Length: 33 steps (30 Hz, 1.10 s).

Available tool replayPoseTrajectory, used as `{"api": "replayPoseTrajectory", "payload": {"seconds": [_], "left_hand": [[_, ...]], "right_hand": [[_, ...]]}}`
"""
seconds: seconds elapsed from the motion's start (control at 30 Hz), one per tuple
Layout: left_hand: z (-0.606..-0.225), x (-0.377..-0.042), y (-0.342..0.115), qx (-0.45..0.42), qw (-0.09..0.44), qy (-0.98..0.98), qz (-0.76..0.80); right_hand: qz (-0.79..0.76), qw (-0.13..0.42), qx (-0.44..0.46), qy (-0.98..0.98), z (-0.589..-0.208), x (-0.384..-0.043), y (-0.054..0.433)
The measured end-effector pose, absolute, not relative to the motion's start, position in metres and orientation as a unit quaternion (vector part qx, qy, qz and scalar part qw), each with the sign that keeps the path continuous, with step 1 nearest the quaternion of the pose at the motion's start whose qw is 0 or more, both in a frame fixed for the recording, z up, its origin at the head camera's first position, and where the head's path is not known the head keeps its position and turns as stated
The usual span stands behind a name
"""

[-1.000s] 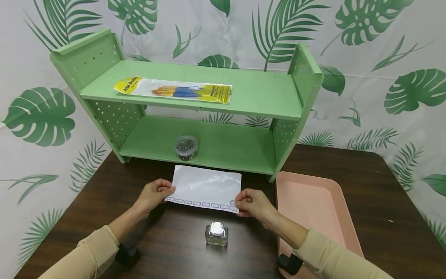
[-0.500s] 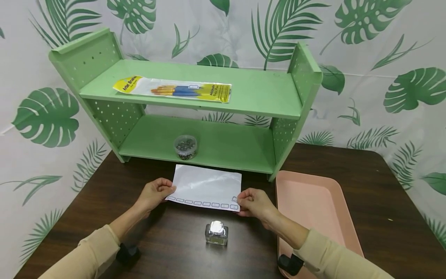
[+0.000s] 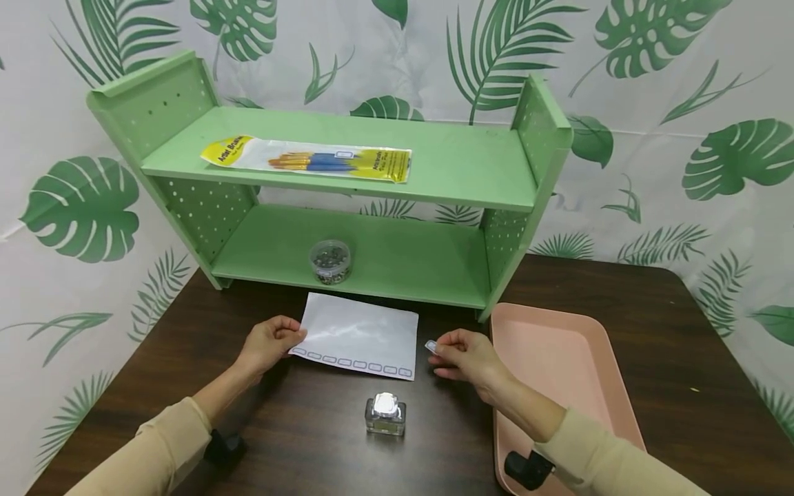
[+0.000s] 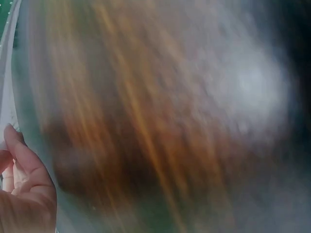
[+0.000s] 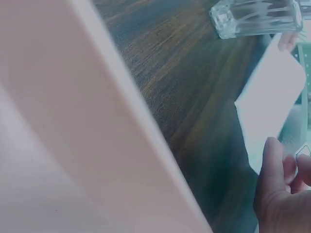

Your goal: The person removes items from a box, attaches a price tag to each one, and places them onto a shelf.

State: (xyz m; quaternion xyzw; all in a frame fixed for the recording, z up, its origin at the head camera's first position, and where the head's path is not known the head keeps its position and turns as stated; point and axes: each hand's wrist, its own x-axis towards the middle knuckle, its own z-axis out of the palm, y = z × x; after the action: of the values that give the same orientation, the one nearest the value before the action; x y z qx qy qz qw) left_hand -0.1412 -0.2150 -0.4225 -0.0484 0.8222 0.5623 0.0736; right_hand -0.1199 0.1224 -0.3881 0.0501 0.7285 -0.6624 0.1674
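A white label sheet [image 3: 360, 331] with one row of blue-bordered stickers along its near edge is held up over the dark table. My left hand [image 3: 268, 344] pinches its left edge between thumb and fingers. Apart from the sheet's right edge, my right hand [image 3: 468, 362] pinches a single small sticker [image 3: 431, 346] at its fingertips. A square glass bottle with a shiny silver top [image 3: 386, 415] stands on the table just in front of the sheet. In the right wrist view the right hand [image 5: 284, 187] shows low at the right, near the sheet [image 5: 269, 102].
Behind the sheet stands a green two-tier shelf [image 3: 422, 269]. Its upper tier bears a packet of artist brushes [image 3: 310, 160], the lower a round clear tub [image 3: 331, 262] of small metal pieces. A pink tray [image 3: 552, 386] lies to the right.
The sticker has come off the sheet's right corner into my right hand, which has let go of the sheet and moved slightly right. The sheet has shifted a little left with my left hand.
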Motion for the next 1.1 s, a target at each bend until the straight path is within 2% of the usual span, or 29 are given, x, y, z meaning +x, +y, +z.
{"api": "replayPoseTrajectory", "payload": {"seconds": [0.37,0.63,0.77,0.87,1.1], "left_hand": [[-0.419,-0.141,-0.219,-0.051,0.040,0.878,0.475],[-0.412,-0.137,-0.218,-0.014,-0.040,0.915,0.402],[-0.398,-0.130,-0.202,0.026,-0.055,0.897,0.438],[-0.383,-0.120,-0.183,0.070,-0.033,0.867,0.492],[-0.352,-0.097,-0.137,0.153,0.069,0.809,0.564]], "right_hand": [[-0.675,0.174,0.023,0.717,-0.380,-0.110,0.131],[-0.670,0.173,0.015,0.722,-0.372,-0.099,0.138],[-0.668,0.174,0.009,0.723,-0.367,-0.092,0.140],[-0.668,0.178,0.006,0.722,-0.363,-0.087,0.139],[-0.669,0.169,-0.022,0.723,-0.352,-0.072,0.131]]}}
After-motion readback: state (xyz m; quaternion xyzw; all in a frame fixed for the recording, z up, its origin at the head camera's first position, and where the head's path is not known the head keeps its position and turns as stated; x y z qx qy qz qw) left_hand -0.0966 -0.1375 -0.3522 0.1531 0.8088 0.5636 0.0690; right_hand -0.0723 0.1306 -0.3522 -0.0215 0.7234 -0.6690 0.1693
